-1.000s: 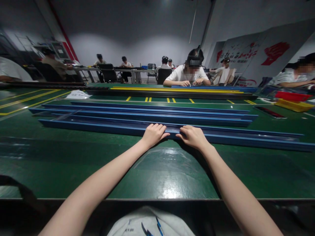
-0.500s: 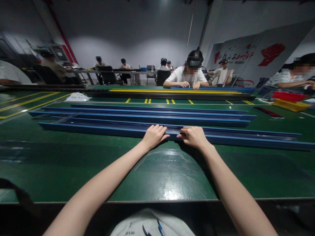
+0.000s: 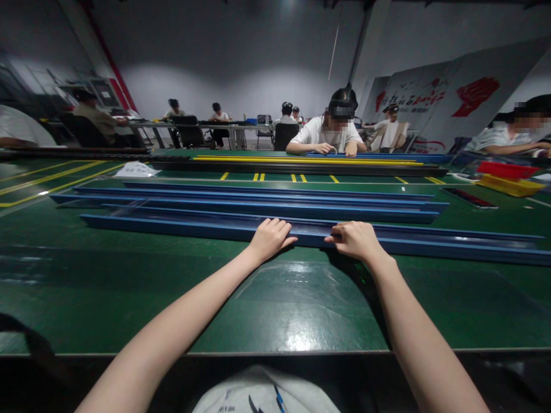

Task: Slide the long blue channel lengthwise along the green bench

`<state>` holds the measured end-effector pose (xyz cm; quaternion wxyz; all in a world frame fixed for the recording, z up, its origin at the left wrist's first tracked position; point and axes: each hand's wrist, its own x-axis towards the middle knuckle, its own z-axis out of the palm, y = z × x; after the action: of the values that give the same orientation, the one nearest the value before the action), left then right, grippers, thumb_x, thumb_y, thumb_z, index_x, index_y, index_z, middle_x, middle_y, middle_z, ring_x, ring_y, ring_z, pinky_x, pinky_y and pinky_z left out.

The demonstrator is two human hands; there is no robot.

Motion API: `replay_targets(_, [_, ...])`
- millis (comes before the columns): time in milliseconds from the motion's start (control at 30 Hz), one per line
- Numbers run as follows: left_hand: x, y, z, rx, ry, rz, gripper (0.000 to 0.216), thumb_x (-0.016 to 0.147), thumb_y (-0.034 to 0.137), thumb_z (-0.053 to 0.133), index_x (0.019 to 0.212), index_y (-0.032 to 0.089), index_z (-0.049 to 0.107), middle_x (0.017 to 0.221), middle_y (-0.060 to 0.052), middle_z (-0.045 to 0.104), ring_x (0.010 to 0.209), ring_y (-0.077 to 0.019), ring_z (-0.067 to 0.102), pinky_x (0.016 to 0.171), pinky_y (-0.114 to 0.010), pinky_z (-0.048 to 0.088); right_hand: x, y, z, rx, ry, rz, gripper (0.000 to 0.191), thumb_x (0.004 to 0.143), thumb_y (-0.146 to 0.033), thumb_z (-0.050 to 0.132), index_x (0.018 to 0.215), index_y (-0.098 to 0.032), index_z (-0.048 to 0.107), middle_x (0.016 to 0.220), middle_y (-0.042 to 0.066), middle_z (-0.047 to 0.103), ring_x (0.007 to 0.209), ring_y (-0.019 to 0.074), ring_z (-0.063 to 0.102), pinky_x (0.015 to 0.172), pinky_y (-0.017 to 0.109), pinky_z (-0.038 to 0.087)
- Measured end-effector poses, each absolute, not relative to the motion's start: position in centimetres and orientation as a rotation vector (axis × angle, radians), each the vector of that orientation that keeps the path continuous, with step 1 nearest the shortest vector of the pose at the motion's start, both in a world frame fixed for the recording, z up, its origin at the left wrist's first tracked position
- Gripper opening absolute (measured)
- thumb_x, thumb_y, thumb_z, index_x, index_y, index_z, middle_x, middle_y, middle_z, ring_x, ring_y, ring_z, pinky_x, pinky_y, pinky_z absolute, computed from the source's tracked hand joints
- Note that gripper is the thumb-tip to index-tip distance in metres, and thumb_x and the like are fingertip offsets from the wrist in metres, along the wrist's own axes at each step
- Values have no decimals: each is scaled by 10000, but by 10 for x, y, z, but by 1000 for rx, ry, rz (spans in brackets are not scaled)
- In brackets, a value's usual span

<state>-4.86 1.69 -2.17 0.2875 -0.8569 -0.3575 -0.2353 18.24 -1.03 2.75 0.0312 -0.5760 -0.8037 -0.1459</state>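
A long blue channel (image 3: 193, 230), its hollow side facing up, lies crosswise on the green table in front of me. My left hand (image 3: 271, 236) rests over its near wall, fingers curled inside and thumb on the outer face. Farther right, my right hand (image 3: 356, 238) grips the same wall with bent fingers; the fingertips of both hands are partly hidden. Behind this piece, more blue channels (image 3: 365, 213) lie roughly parallel, close to its left half.
Black profiles (image 3: 258, 166) and yellow strips (image 3: 310, 161) lie across the far side. A co-worker (image 3: 316, 135) leans over there. At right are a phone (image 3: 469, 198), a red bin (image 3: 505, 169) and a yellow bin (image 3: 510, 184). White paper (image 3: 135, 170) lies at left.
The nearest blue channel has slid to the right, together with my right hand. My left hand has stayed in place, so the gap between my hands is wider.
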Motion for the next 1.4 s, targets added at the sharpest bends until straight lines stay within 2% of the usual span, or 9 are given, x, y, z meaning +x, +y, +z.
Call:
replay_targets(700, [-48, 17, -22, -2267, -1021, -610, 384, 857, 501, 398, 785, 155, 548, 749, -54, 599, 727, -188, 521, 635, -307, 298, 176, -10, 24, -1659, -2509, -396, 382, 830, -472, 389, 759, -191, 637, 819, 64, 671, 754, 185, 597, 554, 258, 272])
replay_targets(1100, [-47, 16, -21, -2301, -1062, -607, 377, 858, 492, 406, 786, 152, 552, 750, -65, 596, 727, -191, 525, 626, -304, 290, 171, -9, 21, -1494, -2488, -345, 282, 808, -451, 481, 815, -186, 577, 873, 61, 635, 785, 169, 560, 578, 241, 286])
replay_targets(1400, [-47, 15, -20, -2282, -1051, -606, 375, 860, 494, 402, 787, 157, 551, 744, -56, 601, 720, -186, 532, 613, -298, 289, 166, -7, 20, -1567, -2495, -389, 241, 818, -403, 497, 798, -180, 584, 852, 60, 631, 783, 163, 563, 564, 243, 275])
